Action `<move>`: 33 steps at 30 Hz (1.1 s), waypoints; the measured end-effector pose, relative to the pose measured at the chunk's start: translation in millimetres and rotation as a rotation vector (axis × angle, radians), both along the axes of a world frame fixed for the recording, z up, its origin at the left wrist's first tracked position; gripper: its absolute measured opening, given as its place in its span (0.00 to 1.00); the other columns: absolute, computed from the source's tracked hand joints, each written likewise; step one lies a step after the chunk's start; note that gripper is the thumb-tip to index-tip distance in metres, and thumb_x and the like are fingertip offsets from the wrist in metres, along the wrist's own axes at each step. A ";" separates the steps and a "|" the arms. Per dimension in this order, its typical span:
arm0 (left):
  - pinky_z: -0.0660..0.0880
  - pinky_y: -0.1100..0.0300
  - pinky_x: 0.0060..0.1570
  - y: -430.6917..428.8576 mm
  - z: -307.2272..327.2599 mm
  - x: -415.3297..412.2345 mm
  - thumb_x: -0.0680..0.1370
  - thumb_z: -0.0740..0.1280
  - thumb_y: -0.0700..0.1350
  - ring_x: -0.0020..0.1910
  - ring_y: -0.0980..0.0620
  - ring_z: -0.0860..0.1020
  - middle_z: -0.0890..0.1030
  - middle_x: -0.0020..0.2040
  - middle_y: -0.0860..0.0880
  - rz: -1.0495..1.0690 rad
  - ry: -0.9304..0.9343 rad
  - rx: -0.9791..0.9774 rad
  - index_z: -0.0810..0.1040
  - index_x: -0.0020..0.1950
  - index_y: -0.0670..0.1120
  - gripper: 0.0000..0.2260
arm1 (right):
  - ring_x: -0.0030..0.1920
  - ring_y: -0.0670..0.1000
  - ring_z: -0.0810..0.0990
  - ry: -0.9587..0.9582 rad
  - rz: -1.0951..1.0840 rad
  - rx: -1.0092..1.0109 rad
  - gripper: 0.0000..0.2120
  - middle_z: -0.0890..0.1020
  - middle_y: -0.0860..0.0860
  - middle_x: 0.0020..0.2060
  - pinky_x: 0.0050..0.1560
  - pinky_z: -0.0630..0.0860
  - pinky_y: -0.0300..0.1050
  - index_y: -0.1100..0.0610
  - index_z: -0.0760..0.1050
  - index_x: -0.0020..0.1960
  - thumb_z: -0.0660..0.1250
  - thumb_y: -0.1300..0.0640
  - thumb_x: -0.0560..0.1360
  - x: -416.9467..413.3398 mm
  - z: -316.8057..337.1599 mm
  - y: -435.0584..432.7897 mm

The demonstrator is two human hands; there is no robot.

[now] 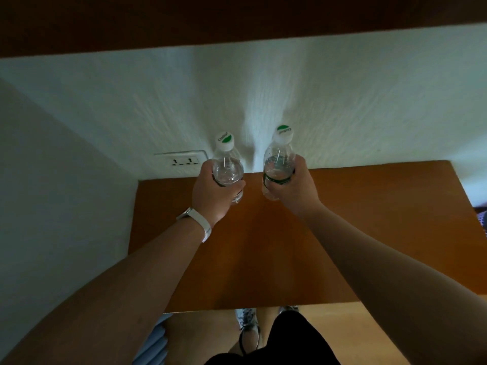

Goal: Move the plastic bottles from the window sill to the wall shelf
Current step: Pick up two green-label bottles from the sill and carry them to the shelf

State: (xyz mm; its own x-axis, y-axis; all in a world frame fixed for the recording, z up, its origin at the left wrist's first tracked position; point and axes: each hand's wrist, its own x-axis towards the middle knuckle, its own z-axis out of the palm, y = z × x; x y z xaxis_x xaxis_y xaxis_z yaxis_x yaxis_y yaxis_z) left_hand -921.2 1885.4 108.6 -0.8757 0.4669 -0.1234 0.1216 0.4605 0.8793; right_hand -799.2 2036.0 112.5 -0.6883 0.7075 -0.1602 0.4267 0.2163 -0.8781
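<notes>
The left hand point(210, 192) wraps one clear water bottle point(227, 164); the right hand point(295, 188) wraps the other bottle point(278, 159). Both seem lifted above the wooden table point(369, 219), near the wall socket point(181, 160).

A brown wooden table point(369, 233) stands against a white textured wall point(342, 101). A white double socket plate point(181, 160) is mounted on the wall just above the table's rear left corner. A dark wooden board point(184, 22) spans the top of the view. Below the table's near edge, a light wooden floor point(369, 335) and grey laced shoes point(247, 327) are visible.
</notes>
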 end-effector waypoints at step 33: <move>0.79 0.65 0.46 22.0 -34.2 -7.9 0.68 0.80 0.42 0.55 0.52 0.80 0.77 0.57 0.54 -0.003 0.026 0.037 0.67 0.67 0.49 0.32 | 0.64 0.46 0.73 -0.034 0.057 0.029 0.39 0.73 0.46 0.66 0.61 0.73 0.42 0.50 0.62 0.73 0.78 0.48 0.68 -16.2 -51.6 13.8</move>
State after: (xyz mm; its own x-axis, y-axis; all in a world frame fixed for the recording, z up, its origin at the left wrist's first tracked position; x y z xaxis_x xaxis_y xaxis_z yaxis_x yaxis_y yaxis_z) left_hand -929.1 1907.4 74.4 -0.8769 0.4734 -0.0835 0.1457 0.4274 0.8922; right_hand -815.4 2049.8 60.9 -0.7221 0.6720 -0.1641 0.4426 0.2666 -0.8562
